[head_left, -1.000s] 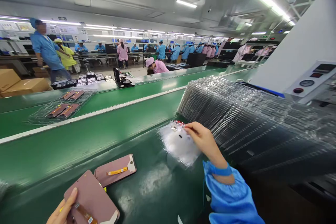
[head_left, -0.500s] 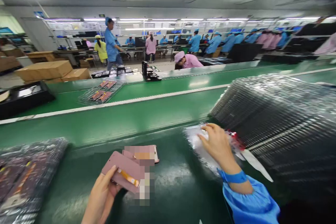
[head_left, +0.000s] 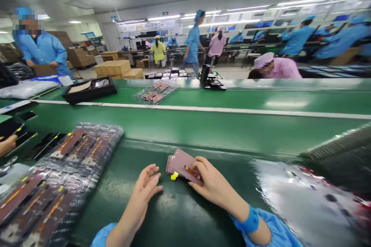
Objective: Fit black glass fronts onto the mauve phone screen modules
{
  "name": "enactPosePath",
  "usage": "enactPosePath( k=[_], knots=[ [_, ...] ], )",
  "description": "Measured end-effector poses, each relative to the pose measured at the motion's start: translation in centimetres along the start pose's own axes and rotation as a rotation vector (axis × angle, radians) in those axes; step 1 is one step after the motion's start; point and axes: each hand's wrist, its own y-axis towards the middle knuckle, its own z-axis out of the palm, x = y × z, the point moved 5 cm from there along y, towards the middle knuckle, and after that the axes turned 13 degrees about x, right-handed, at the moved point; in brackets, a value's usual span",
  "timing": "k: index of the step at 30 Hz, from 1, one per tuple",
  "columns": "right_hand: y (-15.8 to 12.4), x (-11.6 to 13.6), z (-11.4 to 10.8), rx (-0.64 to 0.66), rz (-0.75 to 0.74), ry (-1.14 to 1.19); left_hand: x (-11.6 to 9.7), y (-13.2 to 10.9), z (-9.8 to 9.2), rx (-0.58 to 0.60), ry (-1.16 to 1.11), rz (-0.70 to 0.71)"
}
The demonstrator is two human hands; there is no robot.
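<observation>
My right hand (head_left: 213, 183) grips a mauve phone screen panel (head_left: 182, 162) by its right end, thumb and fingers at its edges. An orange flex cable (head_left: 191, 170) lies on the panel's back. Under it, another mauve panel (head_left: 169, 165) partly shows, with a yellow tab (head_left: 174, 176) at the lower edge. To the left, my left hand (head_left: 146, 189) hovers with fingers apart and holds nothing. Farther left, a clear plastic tray stack (head_left: 108, 133) carries several similar panels with orange cables.
Clear plastic sheets (head_left: 285, 189) lie at right, before a tall tray stack (head_left: 344, 150). Across the white strip (head_left: 232, 110) are another tray of panels (head_left: 156, 92), a black box (head_left: 91, 92) and a black fixture (head_left: 210, 79). A co-worker's hand (head_left: 8, 146) appears at far left.
My view has turned left. The left hand has let go of the panel and opened. My right hand has left the plastic sheets and now holds a panel.
</observation>
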Motion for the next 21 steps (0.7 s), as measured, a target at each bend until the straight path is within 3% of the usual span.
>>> enactPosePath(
  k=[3,9,12,17,19,21],
  knots=[
    [0.7,-2.9,1.5,0.010,-0.036,-0.044,-2.3,-2.0,-4.4,-0.137,0.140,0.019],
    [0.3,-7.7,6.6,0.027,-0.138,-0.149,-7.8,-7.2,-11.9,-0.401,0.426,0.117],
    [0.2,-9.8,8.0,0.010,-0.175,-0.178,-10.4,-9.5,-17.2,-0.578,0.619,0.107],
    [0.4,-10.1,8.2,-0.026,-0.296,-0.265,-13.9,-12.5,-27.6,-0.897,0.840,-0.065],
    [0.5,-9.8,8.0,-0.037,-0.313,-0.291,-14.9,-13.2,-30.7,-0.982,0.936,-0.168],
    [0.5,-9.6,7.9,-0.047,-0.304,-0.306,-15.4,-13.6,-32.6,-1.029,1.030,-0.246]
  ],
)
